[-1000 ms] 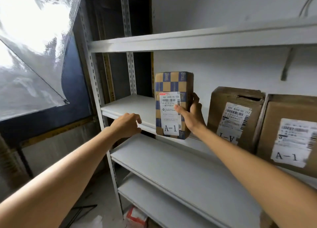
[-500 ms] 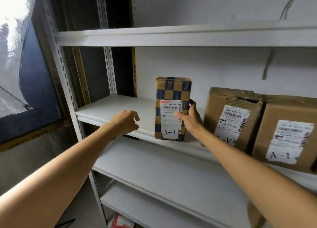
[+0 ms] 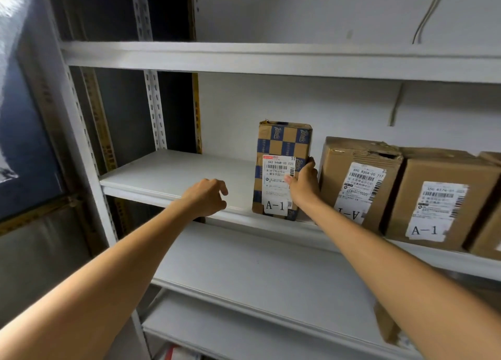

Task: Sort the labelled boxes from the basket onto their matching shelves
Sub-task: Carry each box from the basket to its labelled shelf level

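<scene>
A tall brown-and-blue checkered box [image 3: 282, 145] with a white A-1 label stands upright on the middle shelf [image 3: 173, 175]. My right hand [image 3: 305, 187] grips its right side, thumb across the label. My left hand [image 3: 207, 198] hovers by the shelf's front edge, left of the box, fingers loosely curled and holding nothing. To the right stand two brown cardboard boxes: one [image 3: 357, 181] with its A-1 label upside down, the other [image 3: 436, 200] labelled A-1. The basket is not in view.
A white shelf [image 3: 244, 59] spans above, and two more shelves [image 3: 260, 273] lie below. The grey perforated upright [image 3: 81, 148] stands at the left. Part of another brown box [image 3: 386, 324] shows behind my right forearm at the lower right. A cable [image 3: 428, 10] hangs on the wall.
My right hand has set the checkered box further in on the middle shelf, closer to the brown boxes. My left hand stays near the shelf edge. The view has shifted left.
</scene>
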`<state>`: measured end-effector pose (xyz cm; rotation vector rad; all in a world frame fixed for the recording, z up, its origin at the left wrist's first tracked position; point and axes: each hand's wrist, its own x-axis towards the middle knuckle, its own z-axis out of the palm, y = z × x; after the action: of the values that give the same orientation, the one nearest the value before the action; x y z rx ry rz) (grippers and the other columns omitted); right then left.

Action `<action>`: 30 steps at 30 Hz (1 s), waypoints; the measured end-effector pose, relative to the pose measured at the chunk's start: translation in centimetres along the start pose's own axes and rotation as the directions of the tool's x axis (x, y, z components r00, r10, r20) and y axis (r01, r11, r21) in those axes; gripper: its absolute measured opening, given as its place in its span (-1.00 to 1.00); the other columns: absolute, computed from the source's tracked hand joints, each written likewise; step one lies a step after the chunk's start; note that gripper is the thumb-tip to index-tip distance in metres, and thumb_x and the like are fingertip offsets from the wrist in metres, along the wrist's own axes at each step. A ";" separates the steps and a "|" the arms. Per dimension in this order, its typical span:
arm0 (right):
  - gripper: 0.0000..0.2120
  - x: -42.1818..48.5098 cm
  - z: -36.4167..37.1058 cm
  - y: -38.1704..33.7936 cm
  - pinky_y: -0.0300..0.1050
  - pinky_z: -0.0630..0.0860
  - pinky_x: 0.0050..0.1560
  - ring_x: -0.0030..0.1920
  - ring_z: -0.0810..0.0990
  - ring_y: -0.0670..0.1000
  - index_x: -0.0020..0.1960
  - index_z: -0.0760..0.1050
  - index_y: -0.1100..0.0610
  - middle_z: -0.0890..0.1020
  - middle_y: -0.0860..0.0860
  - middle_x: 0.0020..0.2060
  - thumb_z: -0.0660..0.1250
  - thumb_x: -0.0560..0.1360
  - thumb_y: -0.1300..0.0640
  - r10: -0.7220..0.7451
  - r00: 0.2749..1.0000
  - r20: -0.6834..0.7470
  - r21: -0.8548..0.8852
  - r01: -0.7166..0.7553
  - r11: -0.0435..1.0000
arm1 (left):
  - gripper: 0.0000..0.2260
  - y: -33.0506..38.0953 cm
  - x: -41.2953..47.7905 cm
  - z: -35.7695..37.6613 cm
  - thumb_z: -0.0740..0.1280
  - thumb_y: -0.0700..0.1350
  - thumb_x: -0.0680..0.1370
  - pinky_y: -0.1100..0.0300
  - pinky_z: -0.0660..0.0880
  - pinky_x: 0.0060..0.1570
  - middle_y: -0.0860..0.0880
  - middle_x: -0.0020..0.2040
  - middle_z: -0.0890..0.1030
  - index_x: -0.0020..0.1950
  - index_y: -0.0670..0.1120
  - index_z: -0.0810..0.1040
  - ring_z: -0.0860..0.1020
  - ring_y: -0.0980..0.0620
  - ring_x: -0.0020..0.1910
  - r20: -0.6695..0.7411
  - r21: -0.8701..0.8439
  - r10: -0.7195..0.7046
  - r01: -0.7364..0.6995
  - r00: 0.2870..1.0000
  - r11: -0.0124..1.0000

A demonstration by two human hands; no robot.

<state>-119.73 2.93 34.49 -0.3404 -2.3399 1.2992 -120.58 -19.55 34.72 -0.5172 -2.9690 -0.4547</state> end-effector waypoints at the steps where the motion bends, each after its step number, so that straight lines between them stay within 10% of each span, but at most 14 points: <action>1: -0.30 -0.1 0.0 0.0 -0.10 0.32 0.32 0.43 0.30 0.13 0.55 -0.17 0.24 0.25 0.19 0.43 0.23 0.61 0.23 0.005 1.000 0.003 -0.017 -0.005 1.000 | -0.72 -0.2 -0.1 0.2 0.34 -0.13 0.52 0.14 0.51 -0.03 -0.04 0.09 0.64 0.24 -0.02 0.52 0.58 -0.03 0.02 0.007 0.005 -0.002 0.002 1.000 1.000; 8: -0.18 -1.2 -0.6 0.0 0.13 0.29 0.43 0.52 0.10 0.19 0.55 -0.29 0.20 0.01 0.20 0.55 0.26 0.60 0.14 0.003 1.000 0.002 -0.041 -0.003 0.999 | -0.73 -0.9 -0.6 1.3 0.34 -0.14 0.53 0.14 0.52 -0.05 -0.08 0.12 0.63 0.23 -0.03 0.53 0.58 -0.05 0.02 0.036 0.005 0.005 -0.005 0.999 1.000; 16: -0.67 -5.2 -2.1 0.3 -0.03 0.60 -0.17 0.00 0.56 0.13 0.33 0.19 0.23 0.43 0.18 0.19 0.15 0.62 0.16 -0.311 0.940 -0.141 -0.383 0.238 0.893 | -0.73 1.8 -0.6 2.6 0.34 -0.17 0.56 0.17 0.50 0.01 -0.12 0.15 0.61 0.26 -0.09 0.52 0.58 -0.06 0.06 0.057 -0.039 0.060 -0.058 0.997 0.998; 25: -0.71 -7.4 0.7 1.7 -0.01 0.52 0.04 0.22 0.43 0.15 0.25 0.37 0.21 0.43 0.15 0.24 0.23 0.58 0.12 -0.560 0.784 0.268 -0.347 0.621 0.703 | -0.72 2.0 -5.2 2.1 0.35 -0.12 0.52 0.13 0.50 -0.09 -0.08 0.11 0.59 0.22 0.01 0.53 0.56 -0.06 -0.02 -0.008 0.064 -0.094 0.094 0.996 0.994; 30: -0.58 -8.8 3.4 0.6 -0.07 0.45 0.06 0.11 0.47 0.07 0.25 0.40 0.13 0.46 0.05 0.17 0.37 0.48 -0.03 -0.542 0.576 0.612 -0.164 0.763 0.626 | -0.70 0.8 -10.0 1.3 0.33 -0.13 0.51 0.15 0.47 -0.16 -0.07 0.10 0.59 0.24 -0.01 0.54 0.52 -0.02 -0.09 -0.079 0.087 -0.304 0.310 0.949 0.947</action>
<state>-113.71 -2.92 30.15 0.8510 -2.7266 0.5159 -110.94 -21.63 32.26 -0.0254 -2.9964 -0.3378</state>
